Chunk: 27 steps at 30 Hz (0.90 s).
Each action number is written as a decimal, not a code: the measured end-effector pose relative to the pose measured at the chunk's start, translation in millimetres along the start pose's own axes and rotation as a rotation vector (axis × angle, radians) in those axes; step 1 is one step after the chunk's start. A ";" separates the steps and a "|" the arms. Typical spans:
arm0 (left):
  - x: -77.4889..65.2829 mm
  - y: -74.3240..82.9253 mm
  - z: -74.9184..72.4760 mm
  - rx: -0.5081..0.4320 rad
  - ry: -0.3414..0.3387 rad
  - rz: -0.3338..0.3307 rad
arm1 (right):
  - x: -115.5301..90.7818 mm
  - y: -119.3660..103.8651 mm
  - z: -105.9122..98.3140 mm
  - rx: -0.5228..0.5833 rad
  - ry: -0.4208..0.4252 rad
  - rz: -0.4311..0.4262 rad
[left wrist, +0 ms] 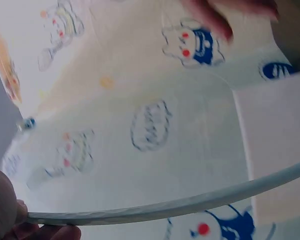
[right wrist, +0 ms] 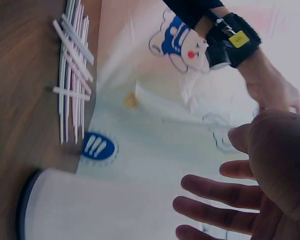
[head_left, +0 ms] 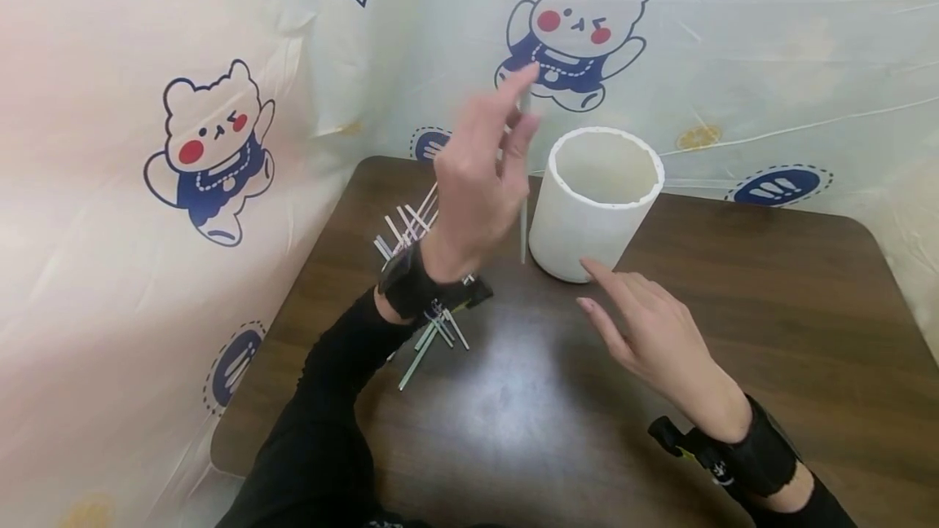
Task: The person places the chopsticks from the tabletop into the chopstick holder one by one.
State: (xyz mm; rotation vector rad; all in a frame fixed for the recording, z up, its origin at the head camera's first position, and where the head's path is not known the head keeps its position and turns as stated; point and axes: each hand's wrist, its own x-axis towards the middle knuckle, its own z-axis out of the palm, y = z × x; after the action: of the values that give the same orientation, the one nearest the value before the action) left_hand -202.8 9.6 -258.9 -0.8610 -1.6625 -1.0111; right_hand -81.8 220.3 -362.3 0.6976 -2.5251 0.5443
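Note:
My left hand (head_left: pixel 480 173) is raised above the table, left of a white cylindrical container (head_left: pixel 583 231). Its thumb and fingertips pinch one end of a thin pale green stick (left wrist: pixel 160 211), which hangs down beside the container's left side in the head view. My right hand (head_left: pixel 653 332), in front of the container and to its right, holds nothing, its fingers extended and spread in the right wrist view. Under my left forearm lies a loose pile of thin pastel sticks (right wrist: pixel 72 65), partly hidden in the head view.
The brown wooden table (head_left: pixel 770 283) has rounded corners. A pale sheet (head_left: pixel 734 47) printed with cartoon bears hangs behind it and along its left side. The container's top is open, with a slightly uneven rim (head_left: pixel 612 204).

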 end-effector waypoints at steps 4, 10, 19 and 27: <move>-8.1 32.1 -7.3 -0.072 0.005 0.120 | 12.7 -8.4 4.8 0.085 0.025 -0.070; -24.4 62.2 -16.9 -0.107 0.023 0.202 | 26.0 -19.0 9.1 0.196 0.115 -0.141; -19.1 70.7 -20.7 -0.199 0.061 0.219 | 44.5 -18.7 -2.1 0.237 0.208 -0.219; 8.6 58.5 -3.8 -0.283 0.036 0.215 | 81.2 13.0 -21.6 0.174 0.185 -0.156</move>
State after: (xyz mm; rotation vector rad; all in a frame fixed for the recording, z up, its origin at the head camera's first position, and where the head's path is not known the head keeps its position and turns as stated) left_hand -151.9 30.6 -236.8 -1.1737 -1.3807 -1.1179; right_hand -144.2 210.6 -305.3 0.8569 -2.2492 0.7435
